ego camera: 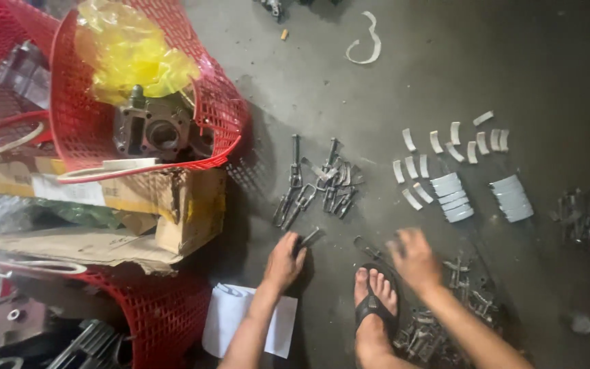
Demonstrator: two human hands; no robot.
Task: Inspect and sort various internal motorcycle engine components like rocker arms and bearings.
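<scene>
Sorting goes best if your left hand (283, 263), gripping a metal rod (308, 238), sets it beside the rod pile (317, 188). Your right hand (414, 258) is blurred; I cannot tell its grip.

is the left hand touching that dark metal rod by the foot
Touching. In the head view the left hand is closed around one end of the dark metal rod, which sticks out past the fingers over the concrete floor.

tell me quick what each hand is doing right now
Left hand: closed on a dark metal rod.
Right hand: blurred above the floor; cannot tell if it holds anything.
</scene>
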